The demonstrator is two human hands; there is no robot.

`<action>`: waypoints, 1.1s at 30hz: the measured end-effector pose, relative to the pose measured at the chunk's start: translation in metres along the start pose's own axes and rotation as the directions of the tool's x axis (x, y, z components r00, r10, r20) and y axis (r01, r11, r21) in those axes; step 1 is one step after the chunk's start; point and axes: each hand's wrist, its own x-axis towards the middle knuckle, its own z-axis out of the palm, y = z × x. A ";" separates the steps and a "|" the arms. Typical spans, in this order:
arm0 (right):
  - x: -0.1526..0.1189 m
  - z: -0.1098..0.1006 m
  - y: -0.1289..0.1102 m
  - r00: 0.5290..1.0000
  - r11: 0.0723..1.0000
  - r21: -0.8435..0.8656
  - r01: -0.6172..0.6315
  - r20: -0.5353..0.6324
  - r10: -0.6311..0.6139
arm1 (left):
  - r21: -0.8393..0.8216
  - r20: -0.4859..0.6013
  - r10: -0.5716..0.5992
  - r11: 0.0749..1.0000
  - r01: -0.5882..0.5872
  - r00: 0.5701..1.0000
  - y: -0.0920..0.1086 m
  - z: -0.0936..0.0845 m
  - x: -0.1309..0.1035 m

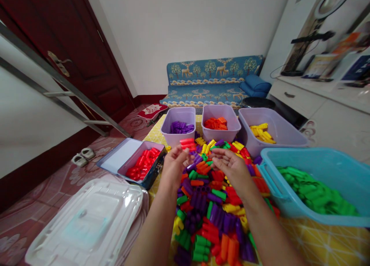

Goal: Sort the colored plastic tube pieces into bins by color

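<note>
My left hand (174,164) is closed on a red plastic tube piece (187,143), raised above the near side of the purple-filled bin. Over the middle of a mixed pile of coloured tube pieces (215,196), my right hand (231,166) has its fingers spread, with nothing seen in them. The pile holds purple, green, red, orange and yellow pieces, some joined in rows. Left of my left hand, a hinged case (115,164) contains red pieces (143,164). Behind the pile, one lilac bin (176,138) has purple pieces and another lilac bin (221,135) has orange ones.
A third lilac bin (289,137) holds yellow pieces. At right, a blue tub (274,183) holds green pieces. White lids (92,219) lie stacked at front left. A yellow cloth (323,239) covers the table. Beyond stand a patterned sofa (208,90) and a metal ladder (66,83).
</note>
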 end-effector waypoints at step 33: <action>0.003 -0.002 0.034 0.965 0.626 -0.742 0.240 0.253 -0.070 | 0.747 0.406 -0.008 0.578 -0.327 0.914 -0.032 -0.008 0.000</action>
